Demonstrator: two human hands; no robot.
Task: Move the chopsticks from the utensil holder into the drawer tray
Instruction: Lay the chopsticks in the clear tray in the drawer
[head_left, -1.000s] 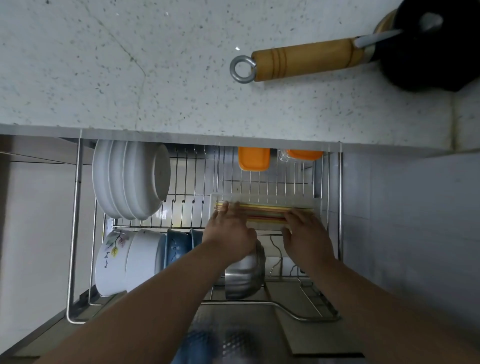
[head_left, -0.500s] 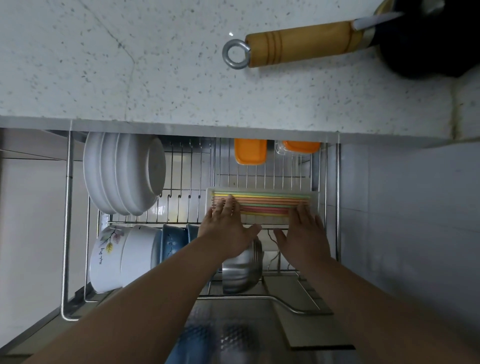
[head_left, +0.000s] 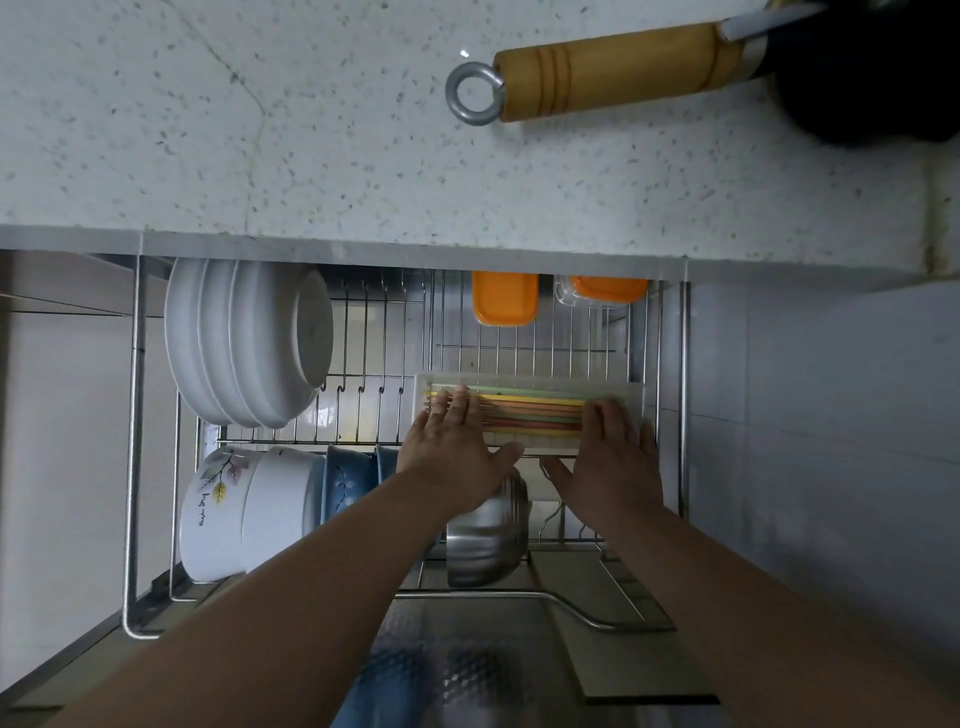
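Several coloured chopsticks (head_left: 530, 410) lie side by side in a shallow translucent white tray (head_left: 524, 379) on the wire rack of the pulled-out drawer. My left hand (head_left: 457, 452) lies flat, fingers spread, its fingertips resting on the left ends of the chopsticks. My right hand (head_left: 608, 457) lies flat over the right ends and the tray's right part, fingers apart. Neither hand grips anything. The utensil holder is not in view.
The wire drawer rack (head_left: 135, 441) holds stacked white bowls (head_left: 249, 343), a floral bowl (head_left: 218, 509), blue bowls (head_left: 353, 483), a steel bowl (head_left: 488, 535) under my hands and orange-lidded boxes (head_left: 504, 304). A wooden-handled pan (head_left: 613, 73) lies on the speckled counter (head_left: 260, 130) above.
Both hands have flattened and spread outward over the chopsticks, which now lie settled in the tray. The view has shifted slightly.
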